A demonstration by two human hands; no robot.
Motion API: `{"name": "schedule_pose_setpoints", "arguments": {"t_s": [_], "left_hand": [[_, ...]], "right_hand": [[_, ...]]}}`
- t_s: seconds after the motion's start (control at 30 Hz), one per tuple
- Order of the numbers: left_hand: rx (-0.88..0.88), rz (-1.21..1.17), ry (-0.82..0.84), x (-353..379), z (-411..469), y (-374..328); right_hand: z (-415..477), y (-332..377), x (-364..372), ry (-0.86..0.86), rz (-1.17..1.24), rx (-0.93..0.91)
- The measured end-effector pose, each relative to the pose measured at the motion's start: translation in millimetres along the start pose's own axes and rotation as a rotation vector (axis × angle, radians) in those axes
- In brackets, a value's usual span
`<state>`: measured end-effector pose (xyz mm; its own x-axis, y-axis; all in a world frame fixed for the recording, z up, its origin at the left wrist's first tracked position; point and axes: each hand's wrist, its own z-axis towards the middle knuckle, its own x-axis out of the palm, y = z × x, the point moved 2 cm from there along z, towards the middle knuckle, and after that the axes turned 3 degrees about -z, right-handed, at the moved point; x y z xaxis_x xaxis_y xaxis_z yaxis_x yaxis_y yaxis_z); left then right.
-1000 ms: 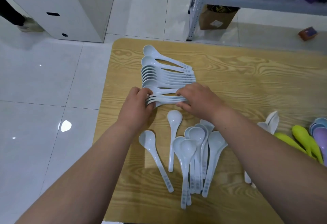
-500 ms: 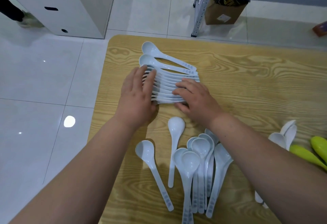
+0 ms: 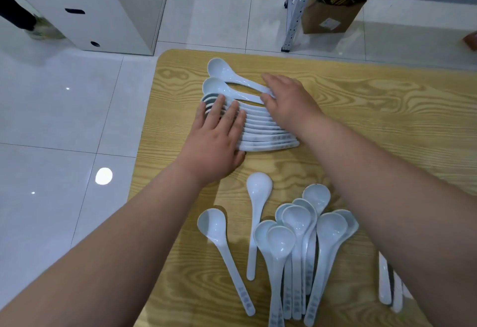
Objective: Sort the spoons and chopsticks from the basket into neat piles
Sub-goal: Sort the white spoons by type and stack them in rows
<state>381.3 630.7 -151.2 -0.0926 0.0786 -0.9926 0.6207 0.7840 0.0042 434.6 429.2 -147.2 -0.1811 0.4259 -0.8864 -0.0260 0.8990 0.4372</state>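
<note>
Fanned row of white spoons lies near the far-left corner of the table. Left hand: grip released, straight fingers pressing on the bowl ends. Right hand: grip released, flat on the handles. Loose spoons heaped toward the near edge.

Left hand and right hand both flat, palms down, fingers straight, slightly spread.

I took it for a storeroom or shop back room, not certain. I logged glossy white floor tiles; slotted metal shelving rack with a cardboard box under it; plain white cabinet; wood-grain table.
</note>
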Motion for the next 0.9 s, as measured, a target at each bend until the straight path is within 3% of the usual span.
{"name": "schedule_pose_setpoints", "arguments": {"t_s": [0.27, 0.5, 0.73, 0.9], "left_hand": [[-0.013, -0.021, -0.053, -1.6, -5.3, 1.1], [-0.071, -0.157, -0.224, -1.6, -15.3, -0.5], [-0.268, -0.539, -0.019, -8.5, -3.1, 18.1], [-0.253, -0.635, -0.08, -10.6, -7.7, 13.9]], "right_hand": [[5.2, -6.0, -13.6, 0.07, -0.002, -0.042], [-38.6, -4.0, 9.7, 0.176, -0.076, -0.151], [-56.2, -4.3, 22.6, 0.208, -0.272, -0.22], [-50.8, -6.1, 23.4, 0.199, -0.329, -0.229]]}}
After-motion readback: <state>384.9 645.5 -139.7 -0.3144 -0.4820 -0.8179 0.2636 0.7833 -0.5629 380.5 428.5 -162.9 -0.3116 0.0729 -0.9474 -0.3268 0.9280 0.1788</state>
